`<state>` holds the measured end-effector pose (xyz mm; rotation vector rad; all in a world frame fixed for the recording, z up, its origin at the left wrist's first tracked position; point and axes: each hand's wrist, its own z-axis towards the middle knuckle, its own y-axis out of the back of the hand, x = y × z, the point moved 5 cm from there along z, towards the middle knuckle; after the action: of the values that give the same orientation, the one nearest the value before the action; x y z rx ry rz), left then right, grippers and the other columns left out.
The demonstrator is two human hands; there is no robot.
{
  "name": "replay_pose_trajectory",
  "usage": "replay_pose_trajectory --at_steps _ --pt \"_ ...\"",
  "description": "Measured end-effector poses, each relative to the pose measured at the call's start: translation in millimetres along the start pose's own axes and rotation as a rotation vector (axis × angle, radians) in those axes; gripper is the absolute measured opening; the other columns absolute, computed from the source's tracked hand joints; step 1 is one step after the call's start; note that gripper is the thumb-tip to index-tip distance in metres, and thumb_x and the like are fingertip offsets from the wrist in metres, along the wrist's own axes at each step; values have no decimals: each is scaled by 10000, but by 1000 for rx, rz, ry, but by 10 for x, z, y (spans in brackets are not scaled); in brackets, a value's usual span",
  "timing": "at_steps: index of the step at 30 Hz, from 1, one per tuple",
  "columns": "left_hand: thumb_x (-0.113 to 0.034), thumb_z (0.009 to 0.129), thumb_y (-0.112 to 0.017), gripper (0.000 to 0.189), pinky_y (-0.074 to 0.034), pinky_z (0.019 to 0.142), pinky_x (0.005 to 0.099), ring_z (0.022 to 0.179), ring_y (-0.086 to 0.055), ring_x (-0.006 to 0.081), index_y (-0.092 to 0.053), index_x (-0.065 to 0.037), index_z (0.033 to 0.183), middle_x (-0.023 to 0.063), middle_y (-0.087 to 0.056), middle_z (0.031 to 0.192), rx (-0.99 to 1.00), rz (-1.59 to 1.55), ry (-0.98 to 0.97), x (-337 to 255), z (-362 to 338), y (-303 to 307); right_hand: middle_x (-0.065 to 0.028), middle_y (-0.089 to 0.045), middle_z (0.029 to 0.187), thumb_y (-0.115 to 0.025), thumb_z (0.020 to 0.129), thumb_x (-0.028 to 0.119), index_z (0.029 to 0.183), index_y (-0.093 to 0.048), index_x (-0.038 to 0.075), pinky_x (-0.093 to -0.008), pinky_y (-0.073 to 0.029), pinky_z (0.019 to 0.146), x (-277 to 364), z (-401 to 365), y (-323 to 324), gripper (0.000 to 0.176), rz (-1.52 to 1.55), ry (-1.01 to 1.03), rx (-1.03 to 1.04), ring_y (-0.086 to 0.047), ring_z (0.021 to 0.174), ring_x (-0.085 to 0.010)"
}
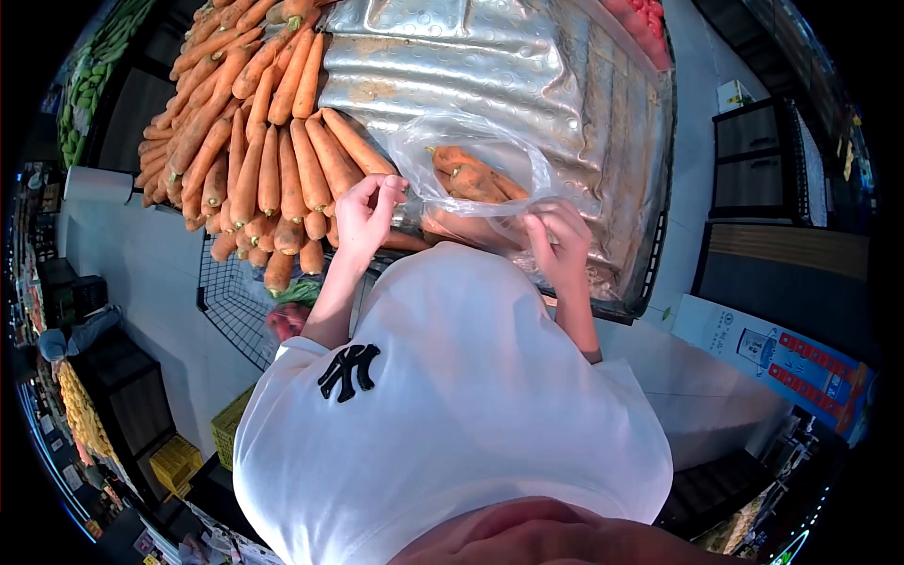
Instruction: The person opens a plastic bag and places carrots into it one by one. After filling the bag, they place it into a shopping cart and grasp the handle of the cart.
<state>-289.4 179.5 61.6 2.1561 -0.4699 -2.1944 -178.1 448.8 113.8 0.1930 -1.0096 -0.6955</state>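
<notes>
A clear plastic bag with a few carrots inside rests on the silver-lined produce stand. My left hand pinches the bag's near left edge. My right hand grips the bag's near right edge. Just left of my left hand, a big pile of loose carrots covers that side of the stand. My white shirt hides the stand's near edge.
A black wire shopping cart with greens in it stands below the carrot pile. Green vegetables lie far left, red produce at the top right. A cardboard box sits on the floor at the right.
</notes>
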Motion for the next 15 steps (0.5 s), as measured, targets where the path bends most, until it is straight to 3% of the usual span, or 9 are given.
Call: replay_pose_trajectory --at_steps 2,6,10,15 --pt "-276 1028 -591 270 -433 581 180 643 -559 39 -701 -31 1053 -33 -646 801 103 -152 172 275 -27 45 -103 -669 744 -744 805 29 698 -641 6 -362 -469 687 1 11 0 149 5 10 12 -631 727 -281" --pt "-279 1015 -608 289 -479 633 190 713 -606 54 -644 -60 1201 -21 -667 969 271 -352 535 721 -238 169 -93 -652 694 -739 812 23 687 -636 8 -362 -458 641 9 22 -16 162 10 9 13 -614 657 -275" --pt "-294 1019 -585 372 -543 703 250 824 -668 120 -578 -46 1297 8 -691 1046 150 -664 738 975 -374 336 -93 -645 682 -738 820 26 679 -621 1 -365 -452 616 22 30 -64 184 20 20 14 -600 622 -275" --pt "-365 990 -623 409 -552 813 316 939 -683 189 -601 -51 1252 34 -699 1119 66 -831 832 1155 -286 380 -100 -633 673 -739 824 33 669 -604 -5 -369 -449 607 7 35 -87 208 20 1 52 -586 610 -281"
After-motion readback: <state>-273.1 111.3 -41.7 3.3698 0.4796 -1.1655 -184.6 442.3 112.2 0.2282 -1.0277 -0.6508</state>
